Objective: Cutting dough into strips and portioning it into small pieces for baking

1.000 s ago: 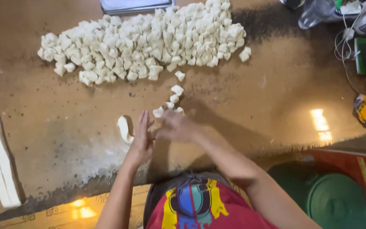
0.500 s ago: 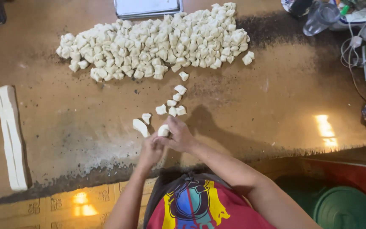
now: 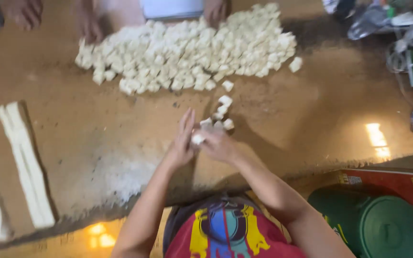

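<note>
My left hand (image 3: 181, 141) and my right hand (image 3: 218, 143) meet over the brown floured table (image 3: 311, 110), pressed around a small white piece of dough (image 3: 197, 139). The left fingers point up and away, and the right hand cups the piece from the other side. Just beyond my hands lie a few cut dough pieces (image 3: 222, 114). Farther back spreads a large heap of small white dough pieces (image 3: 187, 52).
Long white dough strips (image 3: 25, 162) lie at the left. Other people's hands (image 3: 87, 24) rest at the table's far edge beside a white tray (image 3: 170, 7). A green lidded bucket (image 3: 388, 229) and a red box (image 3: 397, 184) stand at lower right. Cables and clutter fill the top right.
The small dough strip on the table is gone from view; my hands have come together around a dough piece. The view has shifted, so the heap sits lower and other people's hands appear.
</note>
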